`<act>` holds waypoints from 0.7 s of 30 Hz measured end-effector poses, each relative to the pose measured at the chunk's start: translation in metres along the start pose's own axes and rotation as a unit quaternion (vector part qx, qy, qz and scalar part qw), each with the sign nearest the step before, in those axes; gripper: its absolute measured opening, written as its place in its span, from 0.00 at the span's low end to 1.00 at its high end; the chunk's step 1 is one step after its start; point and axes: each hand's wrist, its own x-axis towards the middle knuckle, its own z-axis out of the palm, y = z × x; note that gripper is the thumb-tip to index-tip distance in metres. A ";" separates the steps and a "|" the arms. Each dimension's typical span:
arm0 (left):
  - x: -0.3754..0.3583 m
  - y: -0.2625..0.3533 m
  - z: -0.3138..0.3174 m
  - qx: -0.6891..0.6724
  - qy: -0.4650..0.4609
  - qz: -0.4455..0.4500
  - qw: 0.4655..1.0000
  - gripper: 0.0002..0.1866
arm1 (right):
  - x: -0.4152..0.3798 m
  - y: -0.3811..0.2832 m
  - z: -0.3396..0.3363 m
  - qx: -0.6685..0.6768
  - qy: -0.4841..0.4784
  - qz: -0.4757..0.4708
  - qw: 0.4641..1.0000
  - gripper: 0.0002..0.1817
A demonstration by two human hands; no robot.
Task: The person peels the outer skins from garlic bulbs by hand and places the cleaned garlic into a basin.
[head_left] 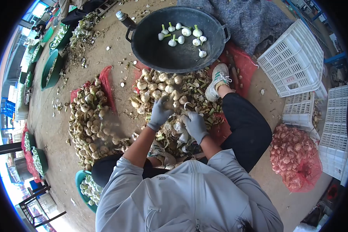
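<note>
I sit on the ground with both hands in grey gloves. My left hand (160,112) reaches into a heap of unpeeled garlic bulbs (154,89), its fingers apart and touching the bulbs. My right hand (195,126) is closed around a garlic bulb with loose white husk (181,126), just above my lap. A wide black basin (174,52) stands beyond the heap and holds several cleaned white garlic bulbs (183,35). Stalks and husk scraps (199,92) lie between the heap and my shoe (217,80).
A second long garlic heap (89,123) lies on red netting at the left. White plastic crates (294,60) stand at the right beside a red net sack of garlic (294,156). A teal bowl of bulbs (87,189) sits by my left hip. Green basins (50,69) line the far left.
</note>
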 end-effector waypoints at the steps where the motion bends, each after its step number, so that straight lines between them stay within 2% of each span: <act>1: -0.016 0.025 -0.014 0.008 -0.047 0.027 0.999 0.31 | 0.001 -0.005 -0.003 0.005 -0.029 0.048 0.998 0.12; 2: -0.030 0.035 -0.018 0.023 -0.066 0.059 0.996 0.31 | 0.001 0.008 0.008 0.038 0.012 -0.019 0.999 0.13; 4: -0.056 0.057 -0.019 0.020 -0.057 0.074 0.995 0.30 | 0.001 0.028 0.028 0.083 0.021 -0.063 0.994 0.14; 5: -0.068 0.070 -0.022 0.034 -0.050 0.047 0.997 0.30 | -0.005 0.016 0.021 0.052 -0.014 -0.052 0.997 0.14; 7: -0.089 0.076 -0.022 0.064 0.004 0.061 0.996 0.30 | -0.018 0.006 0.029 0.298 -0.070 0.021 0.952 0.11; 11: -0.122 0.085 -0.014 0.129 0.073 0.034 0.988 0.29 | -0.041 -0.003 0.027 0.166 -0.090 0.038 0.981 0.05; 14: -0.129 0.087 -0.008 0.172 0.101 0.044 0.979 0.28 | -0.043 0.004 0.036 0.180 -0.059 0.073 0.979 0.08; 17: -0.133 0.085 -0.009 0.122 0.114 0.016 0.986 0.30 | -0.044 0.006 0.039 0.249 -0.031 0.036 0.967 0.08; 18: -0.135 0.082 -0.014 0.084 0.094 0.021 0.992 0.28 | -0.044 0.007 0.037 0.248 -0.039 0.033 0.967 0.08; 19: -0.134 0.076 -0.014 -0.156 0.055 -0.029 0.986 0.27 | -0.044 0.004 0.034 0.248 -0.048 0.029 0.967 0.08; 20: -0.135 0.071 -0.013 -0.387 0.013 -0.076 0.919 0.26 | -0.045 0.000 0.034 0.281 -0.056 0.043 0.957 0.09; 21: -0.141 0.065 -0.014 -0.541 -0.003 -0.152 0.827 0.23 | -0.046 -0.003 0.033 0.283 -0.063 0.034 0.956 0.09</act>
